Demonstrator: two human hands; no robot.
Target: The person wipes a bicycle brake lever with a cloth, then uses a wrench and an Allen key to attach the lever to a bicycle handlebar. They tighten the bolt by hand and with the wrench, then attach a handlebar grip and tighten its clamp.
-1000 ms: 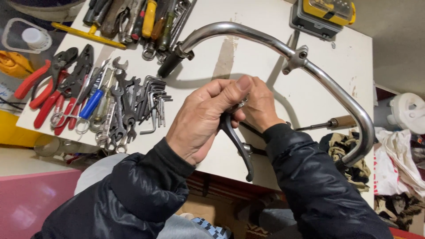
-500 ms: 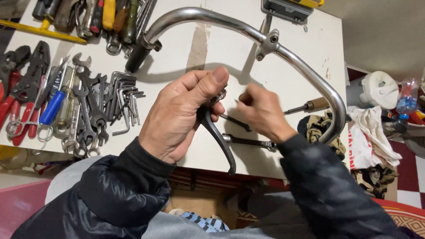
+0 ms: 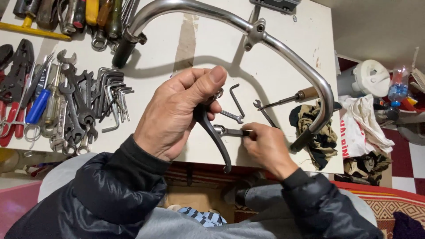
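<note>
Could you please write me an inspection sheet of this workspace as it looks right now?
Surface: white table, scuffed and stained.
Job's things: black lever in left hand; small spanner on the table under right hand.
Clutter: bent chrome tube; spanners; hex keys; red-handled pliers; screwdriver; rags.
Hands: left gripping the lever; right pinching the small spanner.
Cables: nothing seen.
Surroundings: white container, plastic bottle, checked floor.
</note>
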